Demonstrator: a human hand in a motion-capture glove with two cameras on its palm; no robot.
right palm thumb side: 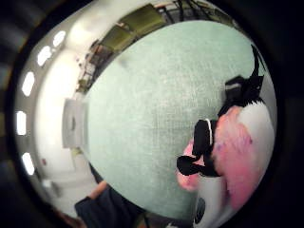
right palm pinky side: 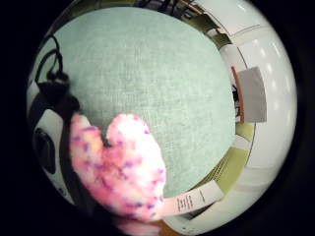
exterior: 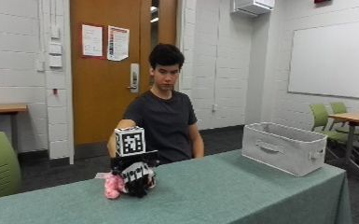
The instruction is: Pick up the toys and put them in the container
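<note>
- A person in a dark T-shirt [exterior: 163,122] sits behind a tabletop [exterior: 229,191] covered in pale green cloth, the gloved right hand [exterior: 134,176] lowered onto it near its left part as the outside view shows it.
- Of the hands, only the right one is reported: its fingers [right palm thumb side: 202,142] curl around a pink plush heart toy [right palm pinky side: 120,164], speckled with purple, so it is holding the toy rather than spread wide.
- The toy [exterior: 113,185] sits at the level of the cloth, poking out beside the glove; whether it rests on the cloth or is just lifted off it cannot be told.
- A white label [right palm pinky side: 194,199] trails from the heart's pointed end.
- The container [exterior: 283,147], a grey fabric bin with a handle on its front, stands on the far right of the tabletop, well apart from the hand and toy.
</note>
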